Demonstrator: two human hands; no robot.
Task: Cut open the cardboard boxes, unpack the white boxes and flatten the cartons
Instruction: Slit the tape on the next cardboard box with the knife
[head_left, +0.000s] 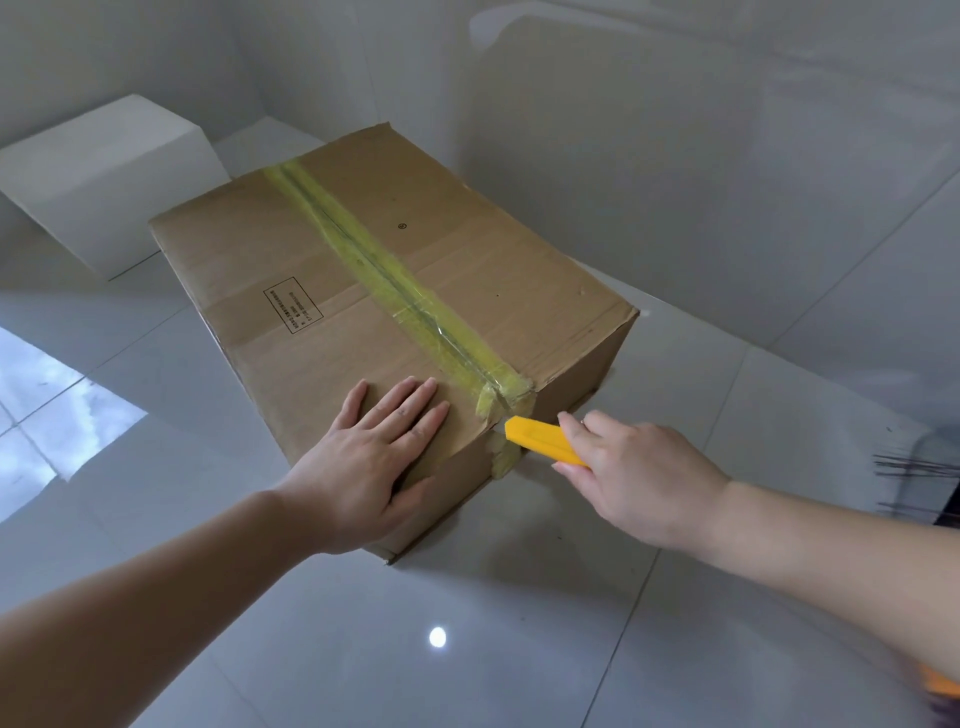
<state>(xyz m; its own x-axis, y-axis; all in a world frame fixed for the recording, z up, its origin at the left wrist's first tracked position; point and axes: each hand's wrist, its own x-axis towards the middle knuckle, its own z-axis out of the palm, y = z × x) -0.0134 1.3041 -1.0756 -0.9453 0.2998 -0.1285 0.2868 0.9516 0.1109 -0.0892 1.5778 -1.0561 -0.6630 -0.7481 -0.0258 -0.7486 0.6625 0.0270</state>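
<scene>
A closed brown cardboard box (322, 270) sits on the glossy tiled floor, its top seam sealed by a strip of yellowish tape (379, 265) running from the far edge to the near corner. My left hand (374, 447) lies flat with straight fingers on the box's near top corner. My right hand (634, 478) grips a yellow utility knife (545, 441), whose tip is at the taped near edge of the box where the tape folds down the side. The blade itself is not visible.
A white box (104, 187) stands on the floor at the back left, behind the carton. White tiled walls close in the corner behind. A dark wire object (919, 483) is at the right edge. A bright window reflection lies on the floor at left.
</scene>
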